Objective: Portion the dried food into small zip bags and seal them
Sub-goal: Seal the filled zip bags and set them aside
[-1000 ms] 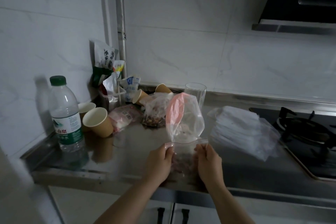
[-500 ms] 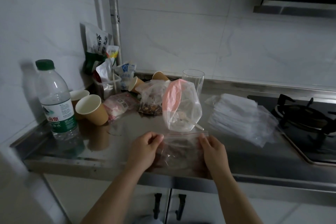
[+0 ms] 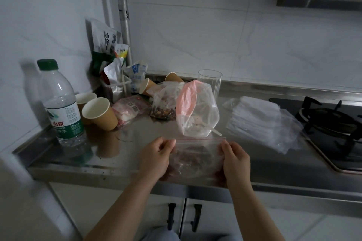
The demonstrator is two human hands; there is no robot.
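A small clear zip bag [image 3: 195, 157] with a red zip line holds dark dried food and lies near the counter's front edge. My left hand [image 3: 156, 157] pinches its top left corner. My right hand [image 3: 235, 159] pinches its top right corner. Just behind stands a larger clear bag with a pink patch [image 3: 196, 111], a pale spoon handle [image 3: 213, 130] poking out of it. Another clear bag of dark dried food [image 3: 163, 104] sits further back. A stack of empty zip bags [image 3: 262, 121] lies to the right.
A water bottle [image 3: 60, 103] and paper cups [image 3: 100, 113] stand at the left. Snack packets [image 3: 109, 60] crowd the back corner, a glass tumbler [image 3: 210, 84] stands behind the bags. A gas hob [image 3: 331, 125] fills the right. The steel counter's front edge [image 3: 117, 172] runs below my hands.
The small bag went from upright to lying flatter on the counter. My hands moved apart along its zip line, out to the two top corners.
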